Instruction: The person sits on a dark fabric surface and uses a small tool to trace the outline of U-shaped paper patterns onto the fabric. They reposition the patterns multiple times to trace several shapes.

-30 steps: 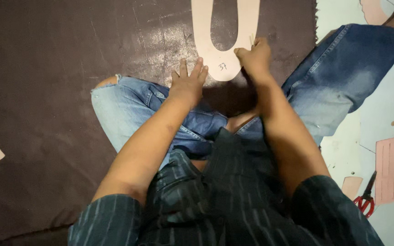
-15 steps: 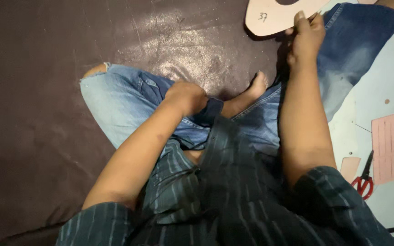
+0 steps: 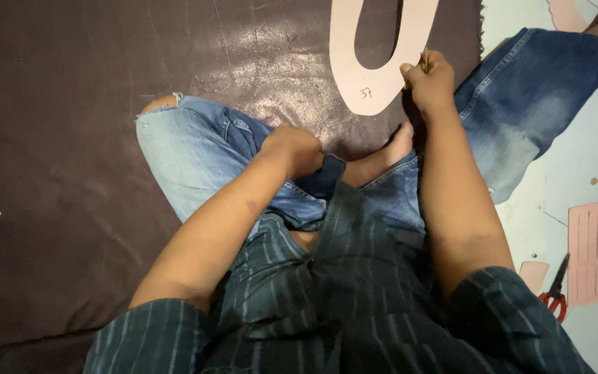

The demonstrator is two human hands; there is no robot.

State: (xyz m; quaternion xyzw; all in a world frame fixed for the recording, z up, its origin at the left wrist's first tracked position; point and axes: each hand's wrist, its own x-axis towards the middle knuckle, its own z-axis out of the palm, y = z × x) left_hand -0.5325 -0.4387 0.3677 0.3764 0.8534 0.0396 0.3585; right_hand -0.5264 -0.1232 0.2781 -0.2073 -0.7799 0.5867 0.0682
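The right hand (image 3: 429, 82) pinches the lower right edge of a pale U-shaped card pattern (image 3: 372, 69), which lies on the dark leather sheet (image 3: 70, 104) near its far right edge. The left hand (image 3: 292, 149) rests clenched on the knee, holding nothing (bare leather spreads wide leftward). Red-handled scissors (image 3: 555, 294) lie beyond the sheet's right edge.

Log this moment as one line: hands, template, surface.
right hand: pinching edge of U-shaped card template | left hand: fisted on lap, holding nothing visible | template: flat on dark leather sheet | scissors: floor, untouched
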